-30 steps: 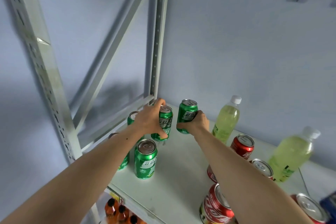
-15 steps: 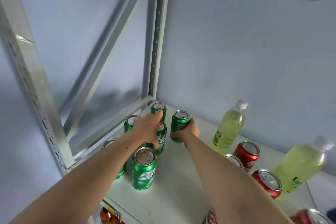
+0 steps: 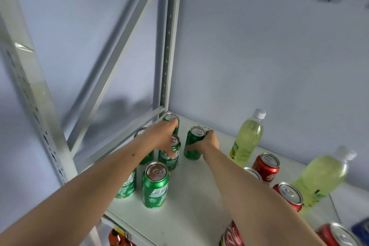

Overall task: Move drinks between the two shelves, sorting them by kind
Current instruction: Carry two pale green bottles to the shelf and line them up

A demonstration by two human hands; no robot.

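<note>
Several green cans stand at the back left corner of the white shelf (image 3: pixel 191 195). My left hand (image 3: pixel 159 138) grips one green can (image 3: pixel 169 158) from above, thumb down its side. Just behind it stands another green can (image 3: pixel 171 118). My right hand (image 3: pixel 205 143) wraps around a separate green can (image 3: pixel 193 142), which stands on the shelf to the right of the group. A nearer green can (image 3: pixel 154 184) stands free in front, with one more (image 3: pixel 127 185) to its left, partly hidden by my left arm.
Red cans (image 3: pixel 266 168) (image 3: pixel 289 194) and two pale yellow-green bottles (image 3: pixel 247 138) (image 3: pixel 321 175) stand on the right of the shelf. More red cans (image 3: pixel 337 234) sit at the bottom right. Orange bottles (image 3: pixel 117 237) show on the shelf below. A metal upright (image 3: pixel 169 46) marks the corner.
Both hands have lowered their green cans toward the back left corner; the cans now stand on the shelf among the other green cans, still held.
</note>
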